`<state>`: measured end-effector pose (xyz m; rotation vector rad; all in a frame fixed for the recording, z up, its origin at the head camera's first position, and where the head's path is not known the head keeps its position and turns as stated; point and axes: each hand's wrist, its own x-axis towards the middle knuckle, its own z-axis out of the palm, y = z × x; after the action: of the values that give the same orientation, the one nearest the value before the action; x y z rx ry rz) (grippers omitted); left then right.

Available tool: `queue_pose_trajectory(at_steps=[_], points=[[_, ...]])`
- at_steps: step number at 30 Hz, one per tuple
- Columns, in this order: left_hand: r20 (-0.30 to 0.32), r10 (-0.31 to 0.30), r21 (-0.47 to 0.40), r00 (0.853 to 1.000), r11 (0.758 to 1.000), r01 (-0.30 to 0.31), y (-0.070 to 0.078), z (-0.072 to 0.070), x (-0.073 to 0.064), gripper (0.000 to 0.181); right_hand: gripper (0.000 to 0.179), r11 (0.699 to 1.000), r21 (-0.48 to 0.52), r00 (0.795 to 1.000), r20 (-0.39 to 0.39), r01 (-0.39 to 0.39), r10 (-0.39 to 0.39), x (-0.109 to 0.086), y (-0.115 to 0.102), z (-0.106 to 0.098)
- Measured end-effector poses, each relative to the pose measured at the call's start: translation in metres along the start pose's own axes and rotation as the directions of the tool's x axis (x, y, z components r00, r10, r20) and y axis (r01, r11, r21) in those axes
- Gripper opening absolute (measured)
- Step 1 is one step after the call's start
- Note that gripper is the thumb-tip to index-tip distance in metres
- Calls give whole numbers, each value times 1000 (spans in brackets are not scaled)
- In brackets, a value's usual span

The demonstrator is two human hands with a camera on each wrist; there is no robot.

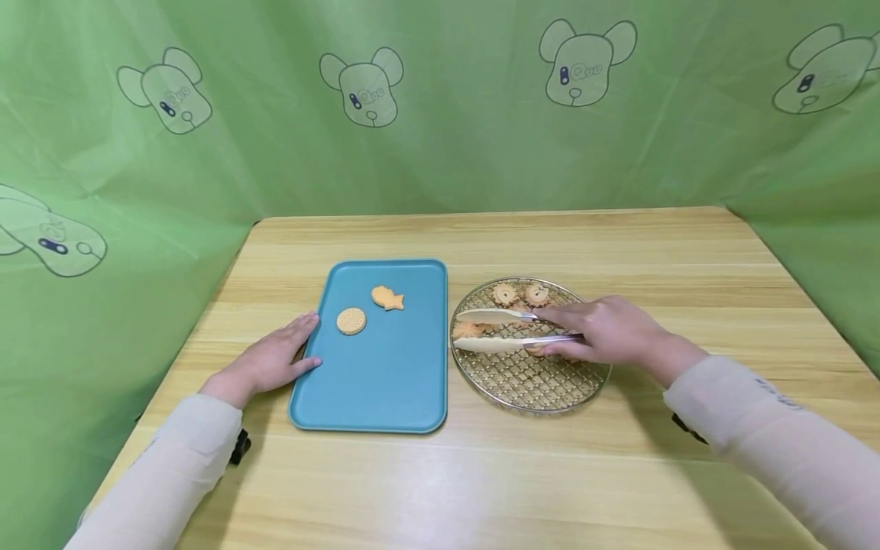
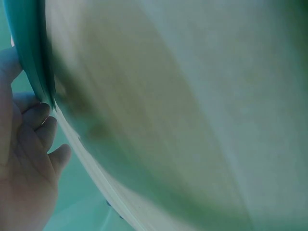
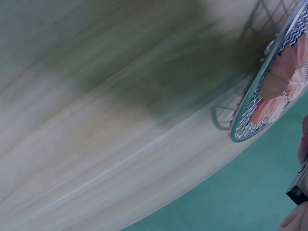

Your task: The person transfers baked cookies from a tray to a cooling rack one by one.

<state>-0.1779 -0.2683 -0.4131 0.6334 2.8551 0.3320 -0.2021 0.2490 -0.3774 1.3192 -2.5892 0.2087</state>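
Holding tongs [image 1: 525, 343], right grip [image 1: 612, 334]; cookies [image 1: 505, 295] (on rack [image 1: 529, 379])

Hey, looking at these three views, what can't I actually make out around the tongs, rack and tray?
Head view: the number of cookies on the wire rack; the tongs and right hand cover some.
Right wrist view: most of the tongs and right hand, cut off by the right edge.
Left wrist view: most of the blue tray, cut off by the top edge.
Left wrist view: the tabletop grain, blurred.
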Motion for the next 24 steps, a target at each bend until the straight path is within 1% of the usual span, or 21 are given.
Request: queue_pose_trajectory(at_steps=[10, 18, 21, 24], points=[[-3, 0, 6, 1000, 1000, 0, -1, 1, 1, 75, 59, 1000, -24, 1000, 17, 5, -4, -15, 7, -5], [-1, -1, 3, 1000, 1000, 1, -1, 1, 1, 74, 56, 997, -32, 996, -57, 65, -67, -23, 12, -7], [-1, -3, 1, 1000, 1000, 3, -1, 1, 1, 74, 56, 998, -30, 997, -53, 54, -55, -27, 13, -8], [-3, -4, 0, 1000, 1000, 4, -1, 1, 1, 74, 56, 999, -34, 999, -32, 40, -41, -30, 15, -9]])
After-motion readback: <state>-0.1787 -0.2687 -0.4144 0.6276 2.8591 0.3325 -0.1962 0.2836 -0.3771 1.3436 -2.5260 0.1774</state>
